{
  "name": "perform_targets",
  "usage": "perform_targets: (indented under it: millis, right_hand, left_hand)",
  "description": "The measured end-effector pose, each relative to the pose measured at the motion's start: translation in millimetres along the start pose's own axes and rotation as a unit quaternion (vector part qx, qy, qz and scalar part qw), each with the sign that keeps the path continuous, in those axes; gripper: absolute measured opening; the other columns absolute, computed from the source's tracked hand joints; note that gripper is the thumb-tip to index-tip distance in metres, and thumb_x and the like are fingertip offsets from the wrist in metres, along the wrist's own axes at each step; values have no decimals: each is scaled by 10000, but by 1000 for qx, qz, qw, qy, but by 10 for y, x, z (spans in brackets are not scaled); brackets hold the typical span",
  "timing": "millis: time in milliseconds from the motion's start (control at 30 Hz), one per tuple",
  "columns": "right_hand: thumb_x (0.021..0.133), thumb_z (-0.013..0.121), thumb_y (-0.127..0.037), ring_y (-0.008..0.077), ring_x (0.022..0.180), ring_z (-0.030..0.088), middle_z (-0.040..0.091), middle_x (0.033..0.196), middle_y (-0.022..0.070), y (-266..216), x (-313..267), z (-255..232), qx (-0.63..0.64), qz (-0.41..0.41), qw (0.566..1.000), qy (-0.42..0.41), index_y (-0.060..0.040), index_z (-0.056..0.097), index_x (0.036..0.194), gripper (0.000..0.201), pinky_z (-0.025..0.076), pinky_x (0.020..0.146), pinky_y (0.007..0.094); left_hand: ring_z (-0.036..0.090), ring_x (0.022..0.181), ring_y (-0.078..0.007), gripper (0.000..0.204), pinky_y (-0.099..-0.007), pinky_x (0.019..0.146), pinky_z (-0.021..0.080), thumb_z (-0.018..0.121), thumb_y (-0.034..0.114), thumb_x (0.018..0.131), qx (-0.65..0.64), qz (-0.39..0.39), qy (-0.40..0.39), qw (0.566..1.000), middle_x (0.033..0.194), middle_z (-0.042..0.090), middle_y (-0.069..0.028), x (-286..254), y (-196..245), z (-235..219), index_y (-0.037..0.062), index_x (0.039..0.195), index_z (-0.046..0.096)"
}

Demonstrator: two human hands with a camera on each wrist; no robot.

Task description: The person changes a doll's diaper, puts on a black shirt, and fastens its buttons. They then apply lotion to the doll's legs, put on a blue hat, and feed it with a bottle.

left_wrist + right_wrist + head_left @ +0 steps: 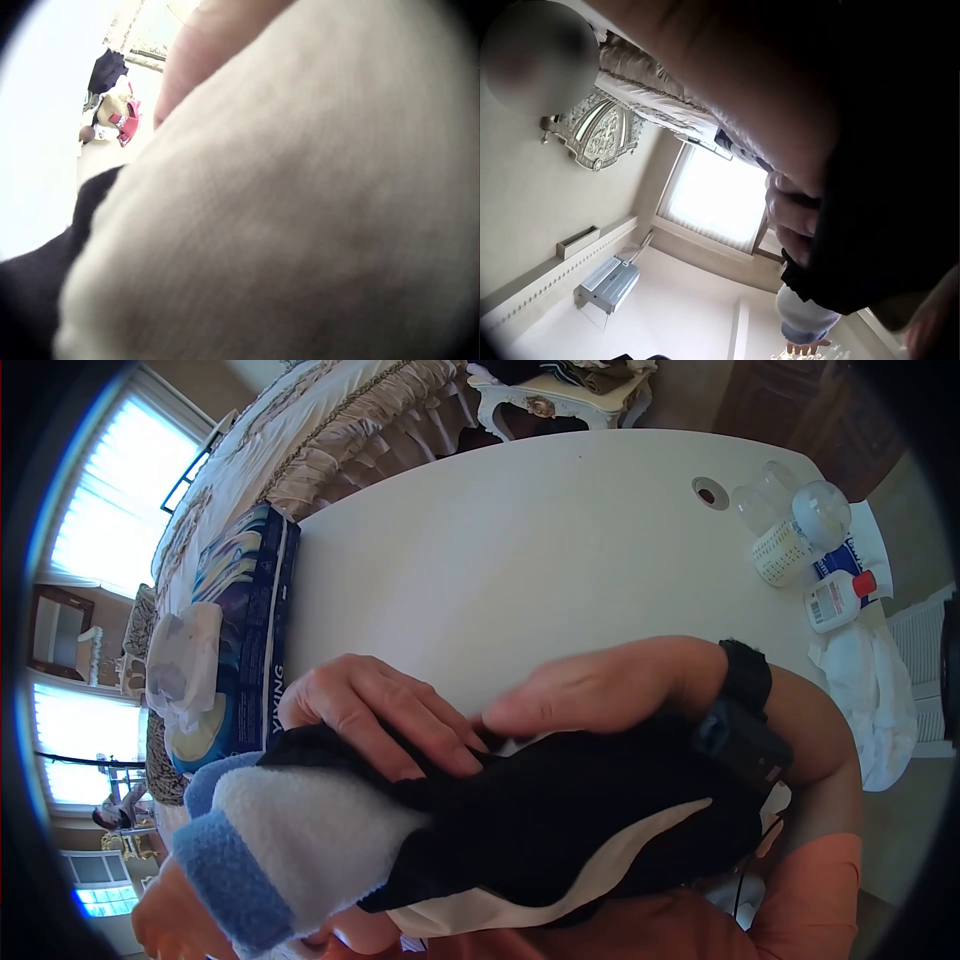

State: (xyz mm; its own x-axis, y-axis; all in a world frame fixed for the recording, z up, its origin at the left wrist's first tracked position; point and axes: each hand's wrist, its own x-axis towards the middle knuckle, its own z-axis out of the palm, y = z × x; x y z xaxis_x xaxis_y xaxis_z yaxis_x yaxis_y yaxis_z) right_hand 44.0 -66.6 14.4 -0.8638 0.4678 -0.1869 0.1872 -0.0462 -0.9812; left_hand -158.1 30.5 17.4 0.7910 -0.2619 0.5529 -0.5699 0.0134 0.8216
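Black cloth with a beige stripe [640,838] lies across the person's lap, and a fuzzy white-and-blue sock [300,840] sticks out of its left end. The left hand [375,710] grips the upper edge of the black cloth with bent fingers. Close beside it, the right hand [590,685] is blurred above the cloth, its fingertips near the left hand's; how its fingers lie is unclear. In the left wrist view, skin of the left hand [270,195] fills most of the picture. The right wrist view shows the sock [806,311] below the dark cloth.
A blue pack [270,620] with a packet of wipes [185,660] on it stands at the table's left. On the right are a milk bottle [782,552], a white bottle with a red cap [835,602] and white folded items [865,700]. The white table [470,540] stretches ahead.
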Motion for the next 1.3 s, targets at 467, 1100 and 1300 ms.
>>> perform_targets:
  millis: [467,1100,1300]
  right_hand:
    - [928,316,-344,228,1098,447,482,1175,174,108,18,8,62,-42,991,110,56,389,1226,504,317,948,303]
    - [920,373,-307,199,1001,497,545,1088,143,60,31,4,-51,-9,998,43,35,432,1194,442,359,878,280]
    - [911,345,-359,242,1082,455,517,1140,168,135,30,32,-11,-12,992,122,26,476,1157,475,311,934,308]
  left_hand:
    - [558,892,-440,219,-454,711,507,600,162,793,-12,6,21,1000,960,565,-271,-38,-55,-20,6,946,590]
    - [544,912,-448,268,-466,759,484,619,212,781,2,14,29,999,971,569,-261,-92,-89,-58,20,966,595]
    - [529,945,-414,258,-455,841,421,638,219,765,28,-5,57,998,955,592,-223,-114,-67,-38,56,963,607]
